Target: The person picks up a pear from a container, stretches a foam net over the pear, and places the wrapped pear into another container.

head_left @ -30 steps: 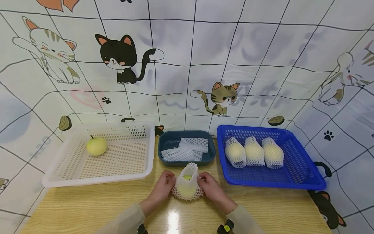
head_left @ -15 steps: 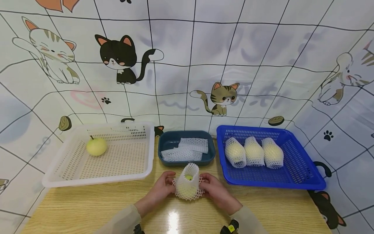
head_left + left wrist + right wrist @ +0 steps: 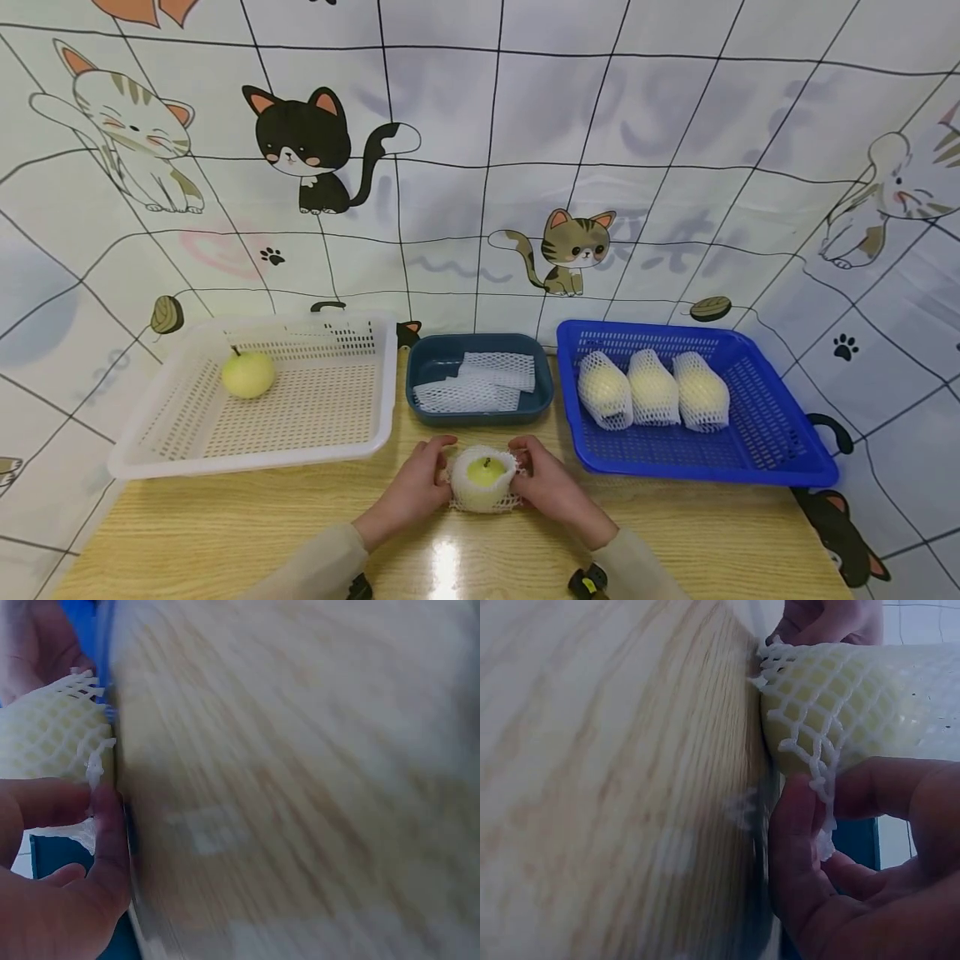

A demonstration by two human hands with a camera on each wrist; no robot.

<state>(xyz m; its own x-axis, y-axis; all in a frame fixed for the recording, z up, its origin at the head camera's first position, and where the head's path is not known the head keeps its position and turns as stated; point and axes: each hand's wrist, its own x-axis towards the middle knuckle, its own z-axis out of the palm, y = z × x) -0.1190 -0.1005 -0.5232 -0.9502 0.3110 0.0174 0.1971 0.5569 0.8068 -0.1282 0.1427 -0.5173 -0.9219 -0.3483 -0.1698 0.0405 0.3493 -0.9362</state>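
On the table in front of me stands a pale yellow-green pear (image 3: 486,472) in a white foam net sleeve (image 3: 468,493). The sleeve wraps its sides, while its top and dark stem show through the open upper end. My left hand (image 3: 417,482) is at the left side; in the left wrist view its thumb and finger pinch the sleeve's lower edge (image 3: 94,761). On the opposite side my right hand (image 3: 553,485) pinches the flared mesh edge (image 3: 821,769) between thumb and finger, as the right wrist view shows.
A white basket (image 3: 300,461) at left holds one bare pear (image 3: 248,374). Behind the hands, a dark teal tray (image 3: 480,340) contains flat foam sleeves (image 3: 468,396). The blue basket (image 3: 772,433) at right holds three sleeved pears (image 3: 652,388). A cat-print cloth (image 3: 450,192) backs the table.
The sleeve's tall, narrow upper end has dropped and widened, so the pear's top and stem now show. Both hands stay at its sides, having shifted their fingers slightly.
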